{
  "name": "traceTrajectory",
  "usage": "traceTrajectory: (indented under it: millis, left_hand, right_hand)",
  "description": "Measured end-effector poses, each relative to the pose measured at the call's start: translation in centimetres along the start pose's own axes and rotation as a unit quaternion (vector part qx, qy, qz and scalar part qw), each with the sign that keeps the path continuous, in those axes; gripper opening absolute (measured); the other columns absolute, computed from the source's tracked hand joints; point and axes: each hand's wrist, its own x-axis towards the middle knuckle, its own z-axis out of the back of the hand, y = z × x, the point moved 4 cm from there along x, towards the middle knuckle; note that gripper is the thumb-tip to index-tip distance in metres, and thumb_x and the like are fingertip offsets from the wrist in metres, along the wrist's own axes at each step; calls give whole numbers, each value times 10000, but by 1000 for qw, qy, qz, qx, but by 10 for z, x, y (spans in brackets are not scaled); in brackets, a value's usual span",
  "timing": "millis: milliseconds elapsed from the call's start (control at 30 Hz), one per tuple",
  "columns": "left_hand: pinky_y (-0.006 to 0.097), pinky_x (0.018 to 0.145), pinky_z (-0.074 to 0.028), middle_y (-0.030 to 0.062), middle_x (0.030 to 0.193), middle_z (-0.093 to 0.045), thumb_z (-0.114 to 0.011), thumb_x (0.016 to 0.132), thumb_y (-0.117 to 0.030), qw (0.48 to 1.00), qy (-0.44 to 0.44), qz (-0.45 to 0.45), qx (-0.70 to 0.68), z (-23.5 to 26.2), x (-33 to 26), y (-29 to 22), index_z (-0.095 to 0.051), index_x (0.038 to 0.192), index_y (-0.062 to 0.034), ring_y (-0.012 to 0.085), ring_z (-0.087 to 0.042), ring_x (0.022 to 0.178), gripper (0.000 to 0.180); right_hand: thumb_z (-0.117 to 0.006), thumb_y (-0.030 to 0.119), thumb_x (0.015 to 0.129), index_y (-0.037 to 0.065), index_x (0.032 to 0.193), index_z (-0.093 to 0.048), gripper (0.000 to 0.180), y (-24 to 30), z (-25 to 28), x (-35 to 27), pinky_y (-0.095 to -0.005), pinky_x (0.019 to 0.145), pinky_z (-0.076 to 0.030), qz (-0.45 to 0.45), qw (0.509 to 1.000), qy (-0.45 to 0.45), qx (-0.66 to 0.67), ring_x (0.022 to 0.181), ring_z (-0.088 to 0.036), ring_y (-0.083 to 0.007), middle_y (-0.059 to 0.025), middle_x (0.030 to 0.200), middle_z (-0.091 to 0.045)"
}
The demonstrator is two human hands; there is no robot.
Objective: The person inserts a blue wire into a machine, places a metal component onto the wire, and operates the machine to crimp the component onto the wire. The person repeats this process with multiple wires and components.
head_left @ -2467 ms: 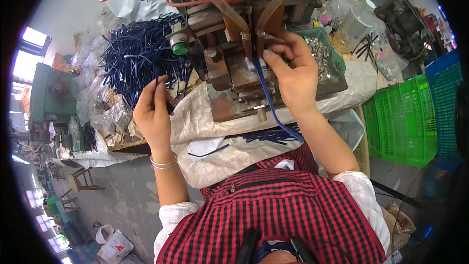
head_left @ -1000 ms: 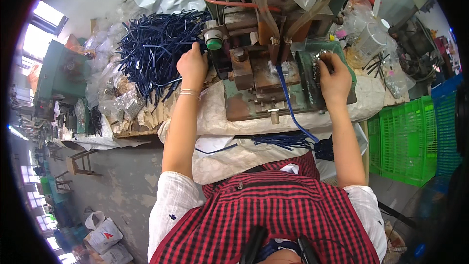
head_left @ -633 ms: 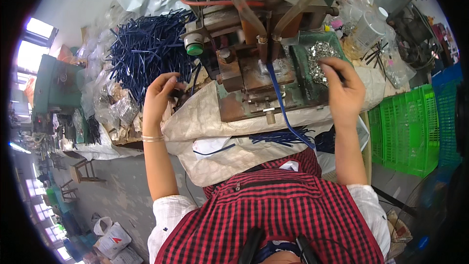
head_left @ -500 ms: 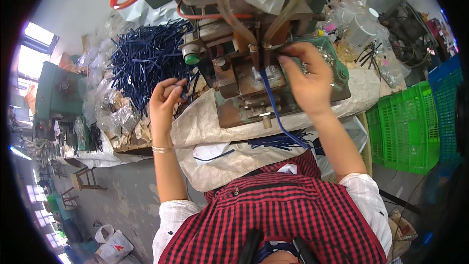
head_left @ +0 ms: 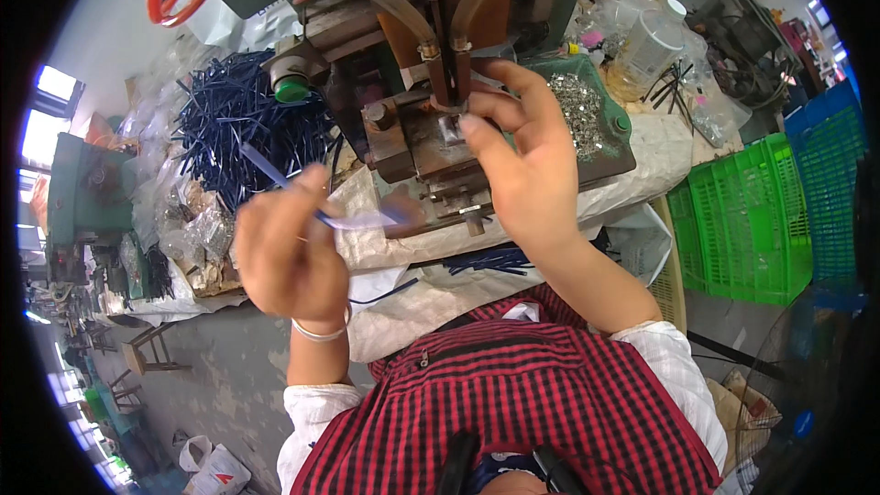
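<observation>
My left hand (head_left: 295,252), smeared by motion, is closed around a blue strip (head_left: 268,165) left of the press. The strip runs up to the left and across to the right past the fingers. My right hand (head_left: 532,160) is at the metal die block (head_left: 426,158), its thumb and forefinger drawn together beside the small shiny plate (head_left: 449,131) under the press's upright tool (head_left: 449,78). Whatever those fingertips pinch is too small or hidden to make out. A large pile of dark blue strips (head_left: 243,119) lies beyond my left hand.
Small shiny metal pieces (head_left: 577,110) fill a green tray right of the die. More blue strips (head_left: 490,261) lie on the cloth at the front edge. A green button (head_left: 291,88) sits left of the press. Green crates (head_left: 747,220) stand at right, near a clear plastic jar (head_left: 649,41).
The blue strip that hung from the die is out of it. My left hand has come nearer and now shows a strip. My right hand's fingertips have moved in to the die.
</observation>
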Motion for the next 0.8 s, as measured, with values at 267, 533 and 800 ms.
traceTrajectory:
  millis: [267,533,800]
  left_hand:
    - [298,551,-482,160,1159,-715,-735,741,-116,966,150,-168,-127,-61,-19,-28,-759,1130,-51,189,-588,611,395]
    - [275,521,-478,133,1125,-744,-774,756,-79,966,145,-178,-122,-74,-24,-24,-745,1079,-42,144,-616,602,326]
    - [261,500,-455,103,1074,-755,-801,755,-118,961,122,-208,-137,-84,-21,-22,-735,1060,-85,109,-597,576,314]
  right_hand:
    - [-748,134,820,48,1045,-738,241,-38,118,30,-503,1004,-482,101,697,-48,-708,1311,-551,-383,-155,1248,-684]
    - [-759,134,818,64,912,-739,119,-33,143,41,-429,869,-497,176,831,-112,-515,962,-654,-330,-113,989,-719]
    - [-771,181,824,99,912,-708,136,-57,136,42,-429,820,-512,200,776,-26,-598,1011,-647,-312,-95,1066,-697]
